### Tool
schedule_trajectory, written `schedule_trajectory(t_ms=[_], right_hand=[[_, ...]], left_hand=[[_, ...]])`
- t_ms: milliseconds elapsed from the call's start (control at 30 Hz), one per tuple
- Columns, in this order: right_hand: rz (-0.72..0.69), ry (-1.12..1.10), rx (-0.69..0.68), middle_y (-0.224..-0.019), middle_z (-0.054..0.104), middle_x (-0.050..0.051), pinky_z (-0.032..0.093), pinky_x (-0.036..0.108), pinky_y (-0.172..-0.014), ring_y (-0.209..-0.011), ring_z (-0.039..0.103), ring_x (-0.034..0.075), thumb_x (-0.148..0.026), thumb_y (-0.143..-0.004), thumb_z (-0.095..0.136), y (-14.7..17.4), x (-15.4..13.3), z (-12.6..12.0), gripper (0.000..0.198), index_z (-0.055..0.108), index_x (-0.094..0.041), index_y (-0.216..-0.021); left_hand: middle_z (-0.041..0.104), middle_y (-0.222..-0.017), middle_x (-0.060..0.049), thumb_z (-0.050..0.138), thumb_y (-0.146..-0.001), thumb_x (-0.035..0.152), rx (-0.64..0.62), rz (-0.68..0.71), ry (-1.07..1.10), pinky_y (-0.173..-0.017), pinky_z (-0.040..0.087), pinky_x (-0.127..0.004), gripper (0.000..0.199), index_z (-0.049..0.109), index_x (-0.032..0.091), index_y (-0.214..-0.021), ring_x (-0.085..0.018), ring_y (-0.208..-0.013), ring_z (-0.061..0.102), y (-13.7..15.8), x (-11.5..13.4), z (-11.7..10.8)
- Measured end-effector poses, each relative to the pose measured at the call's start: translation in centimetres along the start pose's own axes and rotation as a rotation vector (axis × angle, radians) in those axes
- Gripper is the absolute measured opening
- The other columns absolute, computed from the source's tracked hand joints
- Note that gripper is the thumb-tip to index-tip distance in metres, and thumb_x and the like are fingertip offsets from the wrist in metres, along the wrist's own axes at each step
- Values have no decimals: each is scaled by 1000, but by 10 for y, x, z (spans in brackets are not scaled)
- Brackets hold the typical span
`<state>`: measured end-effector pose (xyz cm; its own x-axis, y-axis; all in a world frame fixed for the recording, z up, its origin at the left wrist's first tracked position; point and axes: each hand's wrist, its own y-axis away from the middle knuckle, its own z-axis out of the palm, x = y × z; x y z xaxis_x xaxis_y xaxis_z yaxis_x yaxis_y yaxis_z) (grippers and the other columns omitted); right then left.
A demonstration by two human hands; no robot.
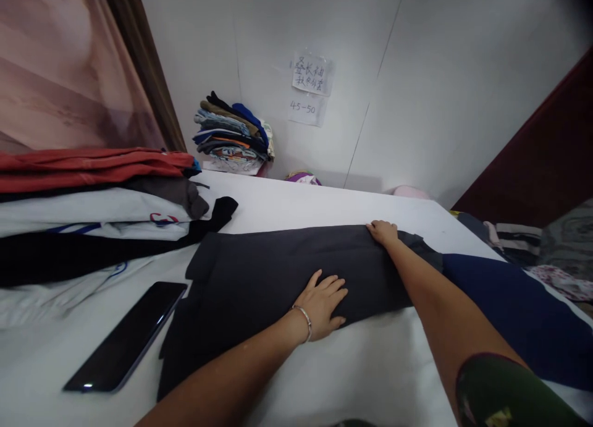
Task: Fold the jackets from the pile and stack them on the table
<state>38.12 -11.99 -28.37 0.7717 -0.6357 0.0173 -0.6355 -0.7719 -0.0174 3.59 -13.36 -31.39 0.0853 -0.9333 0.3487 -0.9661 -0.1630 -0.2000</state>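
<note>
Dark grey garment lies stretched out on the white tabletop, directly in front of the person, long side running L to R; layered edges show at its L end. Can't tell the exact type of garment fr. where I stand.

L grip is palm-down on the garment nr. its near edge, fingers spread, nothing clasped; silver bracelet at that wrist. R grip is at the garment's far edge, fingers bent; can't tell if it's pinching fabric or just resting. Dark green sleeve on the R upper arm.

Phone, screen dark w/ a bit of glare, lies on the L, just beside the garment's L end. Beyond it, a pile of clothes: red piece on top, white piece w/ red lettering lower down, black piece under that, one end sticking out toward the garment. Navy cloth is to the R, meeting the garment's R end; can't tell if they overlap.

Back by the wall: stack of folded clothes, approx. a dozen layers, plus a small purple item, mostly hidden. Handwritten paper taped above, another sheet below it reading "45-50". Pinkish curtain far L.
</note>
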Motion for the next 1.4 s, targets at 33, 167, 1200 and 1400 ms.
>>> schedule_trajectory(t_ms=[33,167,1200,1400], right_hand=[[-45,-16,-4,-128,60,15,32,51,-102,-121,51,30,-46,-96,29,2,-5,-1,50,61,-19,-124],[-268,-88,-85,-138,54,3,32,38,-107,-129,46,21,-51,-96,31,12,-32,11,48,56,-29,-130],[-556,-176,25,-147,43,5,25,51,-112,-139,34,23,-47,-96,29,87,-93,42,50,50,-26,-136],[-553,-242,74,-142,49,7,29,49,-110,-135,40,25,-45,-95,34,89,-93,42,47,57,-23,-130]], left_hand=[[43,-147,-7,55,-84,49,1,3,0,-117,7,-52,58,45,24,-135,-24,-139,31,0,0,0],[43,-147,-8,53,-85,49,-6,14,-17,-117,8,-53,57,45,24,-135,-24,-138,31,-1,1,-1],[41,-147,-17,54,-82,57,174,-916,-408,-110,22,-56,66,48,15,-133,-32,-136,33,103,-65,-90],[45,-142,-19,52,-79,62,220,-1230,-199,-100,40,-40,78,38,13,-138,-31,-128,46,137,-90,-116]])
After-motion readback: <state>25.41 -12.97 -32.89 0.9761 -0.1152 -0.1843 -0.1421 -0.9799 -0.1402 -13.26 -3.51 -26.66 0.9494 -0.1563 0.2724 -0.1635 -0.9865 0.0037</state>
